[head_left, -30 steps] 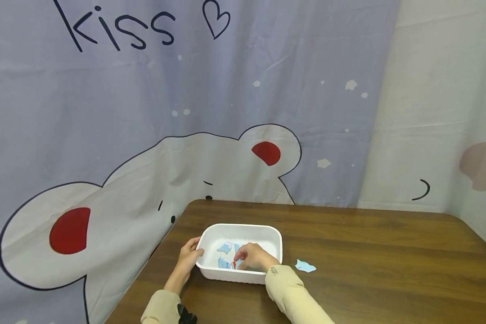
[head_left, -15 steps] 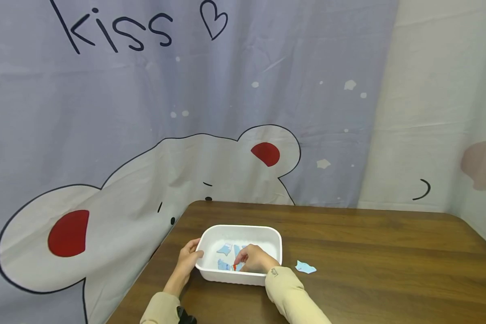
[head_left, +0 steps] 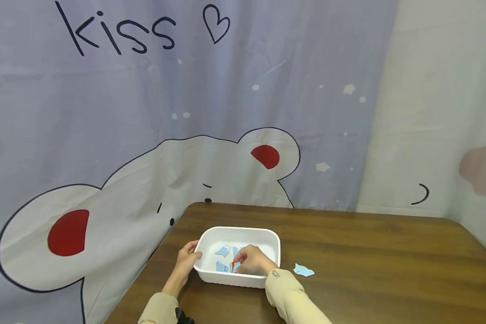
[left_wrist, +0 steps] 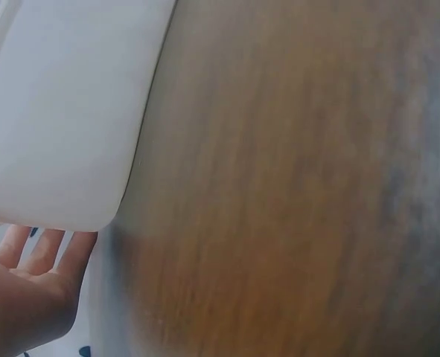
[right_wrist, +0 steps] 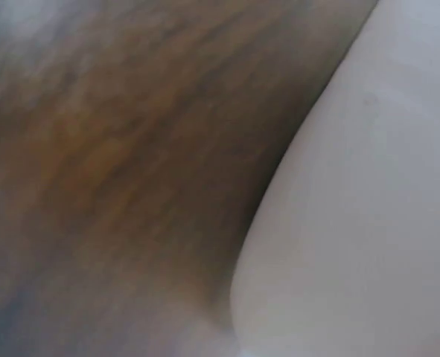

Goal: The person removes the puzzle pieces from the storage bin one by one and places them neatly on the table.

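A white plastic tub (head_left: 236, 280) stands on the table, with several flat, irregular light-blue pieces (head_left: 223, 251) on its floor. My left hand (head_left: 185, 261) grips the tub's left end, thumb over the rim; in the left wrist view its fingers lie against the outer wall. Inside the tub, my right hand (head_left: 253, 260) reaches over the near right rim. Its thumb and index finger pinch a small light-blue piece with a red mark (head_left: 233, 266). More light-blue pieces lie partly hidden under that hand. The right wrist view shows only the tub's outer wall (right_wrist: 354, 208) and blurred wood.
One more light-blue piece (head_left: 303, 270) lies on the brown wooden table (head_left: 368, 270), right of the tub. A printed curtain (head_left: 328, 112) hangs behind the table and along its left side. The tabletop extends to the right of the tub.
The red-marked piece stands slightly more upright at my right fingertips. My left hand keeps its grip on the tub, and the head view has shifted a little.
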Demonstrator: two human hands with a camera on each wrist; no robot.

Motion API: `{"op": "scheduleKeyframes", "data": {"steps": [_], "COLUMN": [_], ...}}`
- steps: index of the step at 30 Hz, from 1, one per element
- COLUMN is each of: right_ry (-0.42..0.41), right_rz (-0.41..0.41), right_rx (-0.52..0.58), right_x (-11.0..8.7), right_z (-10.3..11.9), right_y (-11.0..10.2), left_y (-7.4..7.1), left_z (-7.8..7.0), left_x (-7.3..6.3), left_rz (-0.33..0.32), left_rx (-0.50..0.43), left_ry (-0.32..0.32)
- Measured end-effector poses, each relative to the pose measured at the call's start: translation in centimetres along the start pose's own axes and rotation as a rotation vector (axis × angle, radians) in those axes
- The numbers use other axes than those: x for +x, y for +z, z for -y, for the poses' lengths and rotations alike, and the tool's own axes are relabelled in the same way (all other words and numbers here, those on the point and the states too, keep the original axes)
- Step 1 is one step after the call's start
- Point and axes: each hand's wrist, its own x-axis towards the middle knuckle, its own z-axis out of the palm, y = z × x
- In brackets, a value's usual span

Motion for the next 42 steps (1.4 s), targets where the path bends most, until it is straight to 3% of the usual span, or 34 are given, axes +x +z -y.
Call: {"op": "scheduleKeyframes", "data": {"steps": [10, 19, 24, 33, 42], "right_ry": [-0.062, 0.006, 0.02, 0.023, 0.082], "right_rz": [-0.123, -0.208, -0.245, -0.32, -0.307], "right_rx": [0.216, 0.341, 0.342, 0.275, 0.177], "right_x": [-0.1, -2.3, -4.0, -7.5, -11.9], "right_z": [1.0, 2.2, 1.9, -1.4, -6.2], "right_y": [-1.2, -5.5, -8.3, -11.9, -14.5], "left_y": [-0.4, -0.1, 0.0, 0.1, 0.0], "left_z": [0.1, 0.2, 0.2, 0.1, -0.1], "left_x": [0.2, 0.2, 0.3, 0.2, 0.2], "left_rz": [-0.022, -0.025, -0.019, 0.009, 0.023], "left_rx": [0.013, 0.032, 0.043, 0.037, 0.055], "left_ry": [0.001, -0.008, -0.016, -0.022, -0.011]}}
